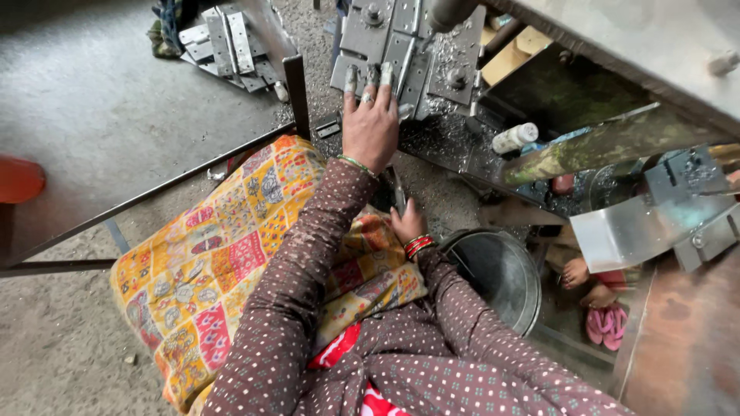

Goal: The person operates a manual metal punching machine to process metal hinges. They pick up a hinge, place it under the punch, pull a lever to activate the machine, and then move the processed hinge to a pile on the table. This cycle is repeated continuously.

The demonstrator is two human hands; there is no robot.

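Note:
My left hand (370, 123) reaches forward and lies flat, fingers apart, on a row of grey metal plates (401, 38) clamped on the machine table. A ring and a green bangle show on it. My right hand (404, 222), with red bangles at the wrist, stays low near my lap. Its fingers curl around a dark metal piece (396, 191) that sticks up beside the table edge; how it grips is partly hidden. Both sleeves are brown with white dots.
I sit on a patterned yellow cushion (208, 262) over a dark metal frame (154, 189). A steel bucket (497, 273) stands at my right. Loose hinge plates (227, 42) lie on the floor. A white bottle (515, 139), metal shavings and another person's feet in pink sandals (605, 320) are nearby.

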